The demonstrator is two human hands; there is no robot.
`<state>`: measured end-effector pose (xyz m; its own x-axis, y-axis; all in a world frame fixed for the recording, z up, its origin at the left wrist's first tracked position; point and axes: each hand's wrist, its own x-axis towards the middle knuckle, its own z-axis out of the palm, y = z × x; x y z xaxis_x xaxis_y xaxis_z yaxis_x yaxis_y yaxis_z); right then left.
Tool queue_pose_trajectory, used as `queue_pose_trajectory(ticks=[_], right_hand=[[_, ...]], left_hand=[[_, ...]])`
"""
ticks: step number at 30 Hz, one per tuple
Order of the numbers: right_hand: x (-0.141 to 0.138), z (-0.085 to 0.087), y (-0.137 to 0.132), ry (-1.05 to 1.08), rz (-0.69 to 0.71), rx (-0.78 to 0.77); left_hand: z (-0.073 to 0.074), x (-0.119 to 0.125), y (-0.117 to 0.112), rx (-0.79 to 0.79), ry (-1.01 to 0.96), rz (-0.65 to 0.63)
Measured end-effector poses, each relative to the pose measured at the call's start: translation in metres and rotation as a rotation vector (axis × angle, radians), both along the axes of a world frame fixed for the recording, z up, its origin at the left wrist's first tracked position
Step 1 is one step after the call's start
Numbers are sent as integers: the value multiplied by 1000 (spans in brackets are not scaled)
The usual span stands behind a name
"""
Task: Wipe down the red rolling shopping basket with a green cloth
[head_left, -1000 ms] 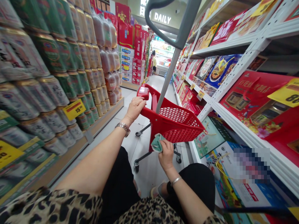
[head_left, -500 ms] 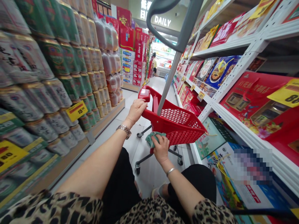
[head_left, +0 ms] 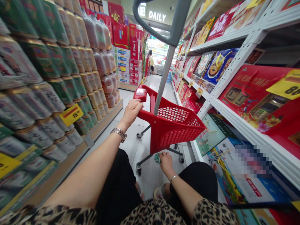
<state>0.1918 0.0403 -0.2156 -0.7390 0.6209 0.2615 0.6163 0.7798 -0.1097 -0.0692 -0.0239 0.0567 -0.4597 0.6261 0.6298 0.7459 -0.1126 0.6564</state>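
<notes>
Hands (head_left: 132, 114) on a red shopping cart (head_left: 174, 134) and green cloth (head_left: 157, 158)

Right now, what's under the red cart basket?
Below the red basket: the wheeled base, white floor tiles, and the right hand on a green cloth, the cloth mostly covered by that hand.

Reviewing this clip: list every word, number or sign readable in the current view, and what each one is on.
"DAILY": lit sign beyond the aisle's far end.
"15": yellow shelf tag below the cans; the following digits are too small to read.
"88": yellow price tag on the right-hand shelf.
Too small or blurred: print on the green cans and red gift box. A pixelated patch covers part of a lower box.
</notes>
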Motion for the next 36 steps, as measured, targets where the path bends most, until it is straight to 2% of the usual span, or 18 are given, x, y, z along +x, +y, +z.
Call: queue_pose_trajectory(ticks=[3, 7, 10, 13, 15, 18, 24, 30, 33, 36], right_hand=[[10, 14, -2, 170, 10, 50], [7, 55, -3, 448, 186, 267], [-6, 85, 5, 494, 287, 398], [-16, 101, 24, 452, 320, 466], [-14, 104, 41, 416, 278, 482], [4, 103, 69, 413, 189, 453], [73, 97, 122, 368, -32, 334], [134, 91, 168, 457, -539, 195], [138, 92, 179, 525, -626, 179], [120, 92, 173, 512, -581, 173]], left_hand=[[2, -1, -2, -8, 0, -16], [4, -8, -1, -29, -25, -24], [6, -17, 1, -46, -51, -32], [9, -23, -1, -53, -75, -32], [11, -25, -5, -50, -84, -24], [13, -27, -10, -60, -87, -11], [17, -35, -15, -60, -143, -15], [18, -37, -18, -48, -141, -25], [17, -36, -18, -42, -139, -3], [17, -33, -17, -39, -146, 15]])
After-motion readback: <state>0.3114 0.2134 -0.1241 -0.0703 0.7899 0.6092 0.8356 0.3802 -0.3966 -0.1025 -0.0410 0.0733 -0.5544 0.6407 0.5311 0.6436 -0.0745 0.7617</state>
